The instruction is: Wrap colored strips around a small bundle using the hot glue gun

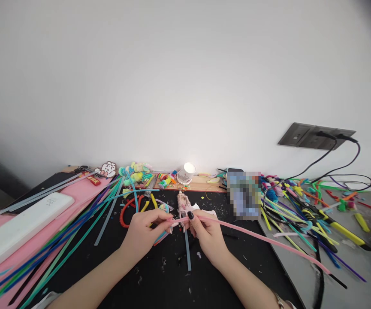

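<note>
Both hands hold a long pink pipe cleaner (269,239) above the black mat. My left hand (145,231) pinches its left end between thumb and fingers. Close by, my right hand (209,238), with dark nail polish, grips it between thumb and index finger. From there the pipe cleaner stretches right, ending in a dark tip. Behind the hands lies a stained pale pink object (182,202), partly hidden. A translucent grey stick (188,255) lies on the mat below them. Red-handled pliers (123,215) rest behind my left hand.
A white cup (187,173) stands near the wall. Left are a white power bank (27,229) and several blue and green pipe cleaners (85,229). Right are a blurred-out picture (245,195), yellow-and-black cutters (342,231) and heaped pipe cleaners. Cables hang from a wall socket (315,136).
</note>
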Demonstrator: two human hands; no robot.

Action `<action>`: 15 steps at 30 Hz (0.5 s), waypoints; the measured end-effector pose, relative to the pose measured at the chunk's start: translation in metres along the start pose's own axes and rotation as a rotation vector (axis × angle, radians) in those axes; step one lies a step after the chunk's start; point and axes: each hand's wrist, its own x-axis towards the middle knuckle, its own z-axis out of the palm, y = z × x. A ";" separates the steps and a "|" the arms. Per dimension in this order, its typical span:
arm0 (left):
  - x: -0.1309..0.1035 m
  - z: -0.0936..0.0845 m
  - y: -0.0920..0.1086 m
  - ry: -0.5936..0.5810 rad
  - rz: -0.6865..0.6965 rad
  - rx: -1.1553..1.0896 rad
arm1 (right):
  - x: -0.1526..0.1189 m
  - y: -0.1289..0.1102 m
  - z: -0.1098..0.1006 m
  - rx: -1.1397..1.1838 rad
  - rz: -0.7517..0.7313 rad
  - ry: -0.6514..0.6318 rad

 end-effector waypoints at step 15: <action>0.002 0.001 0.002 -0.162 -0.030 -0.057 | 0.002 0.000 -0.002 -0.027 0.005 -0.012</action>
